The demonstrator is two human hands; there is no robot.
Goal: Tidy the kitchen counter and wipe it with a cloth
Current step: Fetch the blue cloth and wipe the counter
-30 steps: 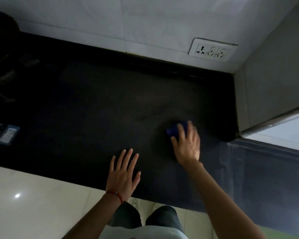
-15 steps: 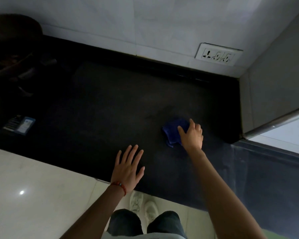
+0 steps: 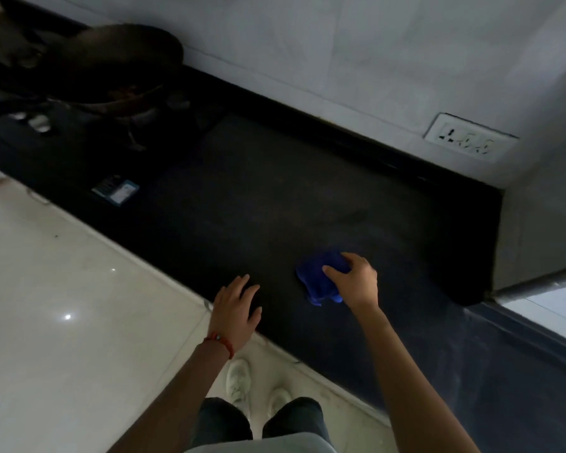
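A crumpled blue cloth (image 3: pixel 319 277) lies on the dark kitchen counter (image 3: pixel 258 197), near its front edge. My right hand (image 3: pixel 355 282) sits on the cloth's right side, thumb and fingers curled over it and gripping it. My left hand (image 3: pixel 237 310) rests flat on the counter's front edge, fingers spread, a little left of the cloth and holding nothing. A red thread band circles the left wrist.
A dark pan (image 3: pixel 111 67) sits on a stove at the far left. A small blue-and-white packet (image 3: pixel 116 190) lies on the counter near the stove. A wall socket (image 3: pixel 469 138) is at the back right, and a grey side wall (image 3: pixel 543 223) closes the counter's right end.
My right hand has dragged the cloth leftward along the counter, away from the right corner. The left hand stays pressed at the front edge. The view has swung left, showing the pan.
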